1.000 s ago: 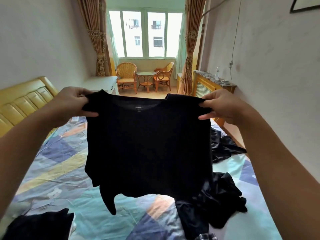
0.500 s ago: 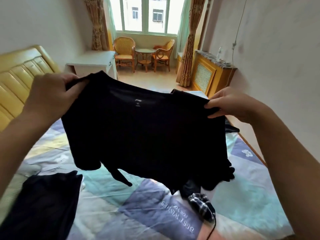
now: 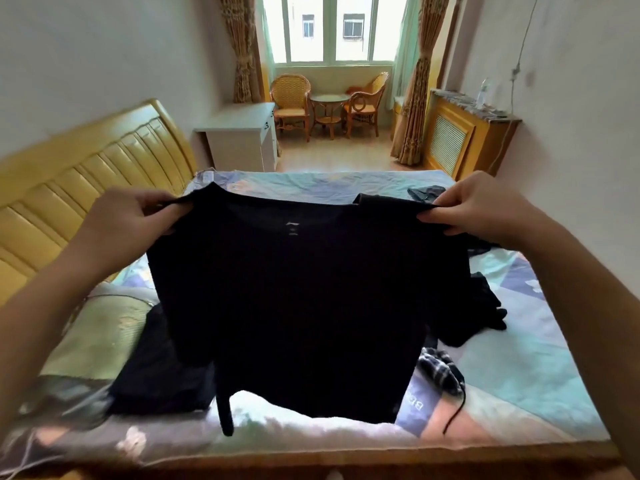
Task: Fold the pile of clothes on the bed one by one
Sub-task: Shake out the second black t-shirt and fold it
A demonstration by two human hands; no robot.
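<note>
A black T-shirt point(image 3: 304, 306) hangs spread over the near half of the bed point(image 3: 519, 375), held up by both shoulders with its neck label facing the camera. The left hand point(image 3: 128, 220) pinches the left shoulder seam, fingers curled round the fabric; the right hand point(image 3: 478, 206) pinches the right shoulder likewise. Whether the hem touches the patchwork bedspread cannot be told. On the bed, left of the shirt, lies a dark folded garment point(image 3: 162, 375). Right of the shirt lie a plaid garment point(image 3: 440, 368) with a black cord and, just beyond it, a heap of black clothes point(image 3: 481, 306). A yellow padded headboard point(image 3: 69, 202) borders the bed's left side. Beyond the bed stand a white desk point(image 3: 242, 133), two wicker chairs point(image 3: 291, 98) around a small round table point(image 3: 327, 109), and a curtained window point(image 3: 329, 26).
</note>
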